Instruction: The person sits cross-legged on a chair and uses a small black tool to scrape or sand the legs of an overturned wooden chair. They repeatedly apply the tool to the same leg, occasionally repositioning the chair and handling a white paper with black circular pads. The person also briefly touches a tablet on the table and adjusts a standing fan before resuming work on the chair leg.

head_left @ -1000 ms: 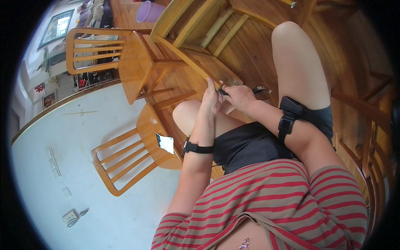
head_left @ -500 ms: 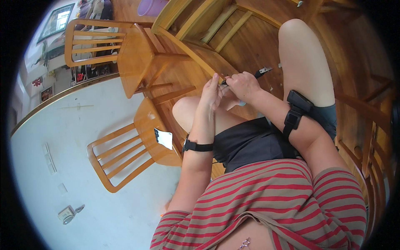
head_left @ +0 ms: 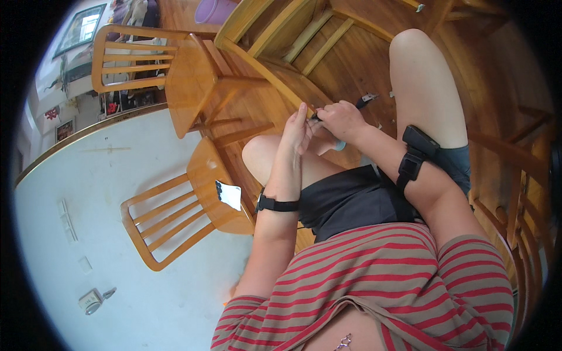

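Observation:
My left hand (head_left: 297,133) is in the middle of the view, its thumb raised and its fingers curled toward the other hand. Close beside it, my right hand (head_left: 342,121) is closed, its fingertips at a small dark piece (head_left: 315,116) between the two hands. What this piece is, I cannot make out. Past the right knuckles shows a black, strap-like thing with a metal end (head_left: 366,100); whether the hand holds it is unclear. Both hands are by the curved edge of a wooden chair or stand (head_left: 269,71), above my bare foot (head_left: 338,144), which is partly hidden.
Two wooden chairs stand to the left, a nearer chair (head_left: 202,167) with a white sheet (head_left: 228,195) on its seat and a farther chair (head_left: 190,82). A white wall (head_left: 129,216) runs behind them. A purple bin (head_left: 213,10) is at the far side. Scraps lie on the wooden floor.
Both hands stay almost in place. The black thing with the metal end beyond the right hand appears slightly lower and tilted differently. The whole view shifts a little.

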